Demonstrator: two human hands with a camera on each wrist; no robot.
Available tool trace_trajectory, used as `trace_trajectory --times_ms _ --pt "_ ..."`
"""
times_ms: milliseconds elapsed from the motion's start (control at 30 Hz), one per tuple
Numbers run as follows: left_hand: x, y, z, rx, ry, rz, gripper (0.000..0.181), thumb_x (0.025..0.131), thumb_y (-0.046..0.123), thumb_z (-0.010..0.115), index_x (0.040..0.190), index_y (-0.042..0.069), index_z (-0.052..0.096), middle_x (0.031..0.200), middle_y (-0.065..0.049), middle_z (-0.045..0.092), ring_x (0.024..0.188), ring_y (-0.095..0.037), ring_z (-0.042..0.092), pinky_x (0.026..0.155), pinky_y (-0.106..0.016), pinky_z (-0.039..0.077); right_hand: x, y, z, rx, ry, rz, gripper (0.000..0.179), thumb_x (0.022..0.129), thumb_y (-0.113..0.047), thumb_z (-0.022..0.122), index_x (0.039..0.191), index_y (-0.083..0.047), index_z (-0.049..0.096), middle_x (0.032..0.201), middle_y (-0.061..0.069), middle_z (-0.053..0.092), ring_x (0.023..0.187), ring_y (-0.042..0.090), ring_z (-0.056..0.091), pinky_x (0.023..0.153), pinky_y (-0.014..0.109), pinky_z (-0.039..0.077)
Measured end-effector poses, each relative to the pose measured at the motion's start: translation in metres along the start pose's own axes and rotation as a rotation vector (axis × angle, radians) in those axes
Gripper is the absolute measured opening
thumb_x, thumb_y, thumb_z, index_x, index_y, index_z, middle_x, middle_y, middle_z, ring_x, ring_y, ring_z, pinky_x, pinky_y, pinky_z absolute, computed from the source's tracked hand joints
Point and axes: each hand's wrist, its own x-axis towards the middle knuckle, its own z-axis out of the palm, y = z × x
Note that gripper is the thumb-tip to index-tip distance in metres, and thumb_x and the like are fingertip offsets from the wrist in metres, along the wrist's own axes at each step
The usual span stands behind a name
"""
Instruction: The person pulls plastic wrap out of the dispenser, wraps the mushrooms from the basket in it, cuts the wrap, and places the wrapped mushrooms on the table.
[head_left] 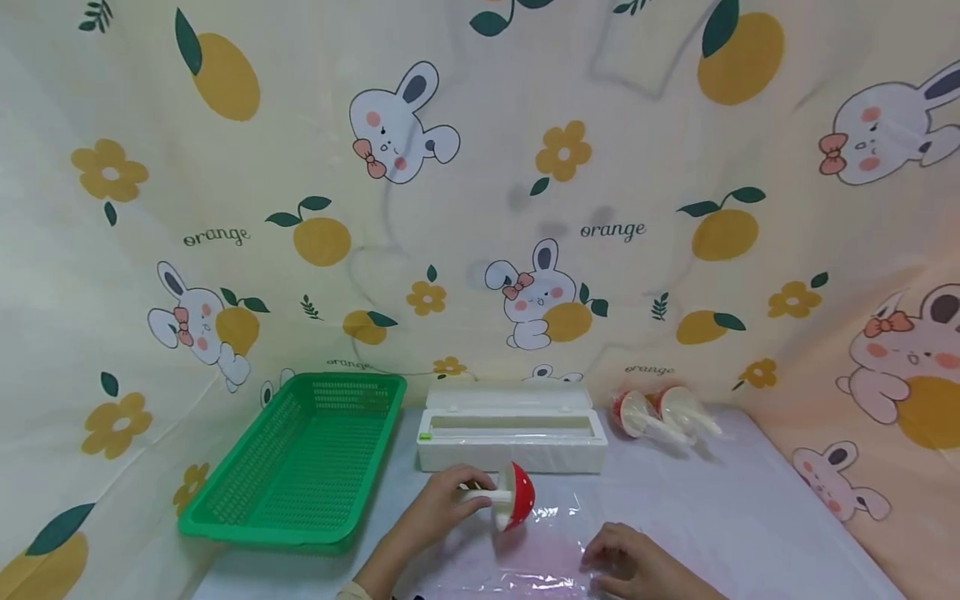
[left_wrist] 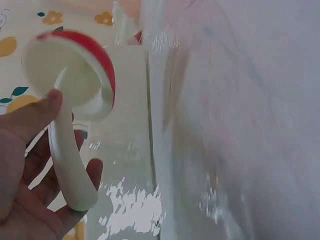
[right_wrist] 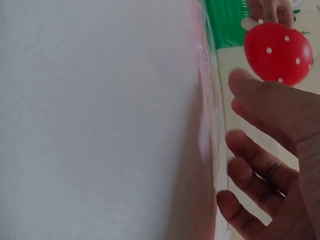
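My left hand (head_left: 448, 497) grips a toy mushroom by its pale stem, above the table in front of the white box. The mushroom (head_left: 519, 497) has a red cap with white dots and lies on its side in the head view, cap to the right. In the left wrist view the thumb and fingers wrap the stem (left_wrist: 67, 155), and the hollow pale underside of the cap shows. My right hand (head_left: 628, 556) is over the right side of a sheet of clear plastic film (head_left: 546, 533), its fingers loosely bent with nothing between them.
A white cling film box (head_left: 512, 454) with its lid raised stands at the back middle. A green plastic basket (head_left: 285, 533) is at the left. Two more red-capped mushrooms (head_left: 637, 417) with pale stems lie at the back right, near the patterned curtain (head_left: 480, 200).
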Motion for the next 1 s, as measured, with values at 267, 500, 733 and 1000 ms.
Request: trace_trajectory --times_ms 267,500,733,1000 --pt "0.018 0.004 0.032 -0.07 -0.085 -0.014 0.017 0.095 0.013 0.083 0.11 0.015 0.077 0.108 0.003 0.076 0.1 -0.003 0.067 0.095 -0.033 0.059 -0.002 -0.001 0.005 -0.055 0.0 0.178 0.033 0.093 -0.035 0.087 0.118 -0.025 0.068 0.117 0.003 0.06 0.103 0.019 0.056 0.091 0.021 0.053" --pt "0.022 0.005 0.052 -0.071 -0.048 -0.004 0.016 0.093 0.01 0.083 0.108 0.012 0.077 0.107 0.0 0.076 0.099 -0.004 0.067 0.093 -0.033 0.059 0.0 -0.002 0.008 0.001 -0.035 0.143 0.022 0.096 -0.023 0.082 0.116 -0.021 0.072 0.105 0.005 0.065 0.096 0.02 0.061 0.086 0.022 0.054" --pt "0.015 0.004 0.063 -0.064 -0.123 -0.111 0.017 0.094 0.011 0.083 0.109 0.017 0.077 0.103 0.012 0.072 0.097 0.0 0.062 0.093 -0.028 0.056 0.002 -0.002 0.011 -0.046 -0.028 0.148 0.009 0.1 -0.019 0.078 0.108 -0.02 0.076 0.095 0.002 0.065 0.088 0.016 0.061 0.081 0.021 0.053" --pt "0.019 0.009 0.061 0.069 -0.177 -0.15 0.018 0.093 0.019 0.085 0.109 0.022 0.076 0.101 0.018 0.07 0.097 -0.001 0.063 0.093 -0.03 0.055 -0.001 -0.003 0.009 -0.028 -0.01 0.153 0.006 0.102 -0.021 0.076 0.107 -0.018 0.075 0.095 0.001 0.066 0.087 0.014 0.063 0.078 0.02 0.052"
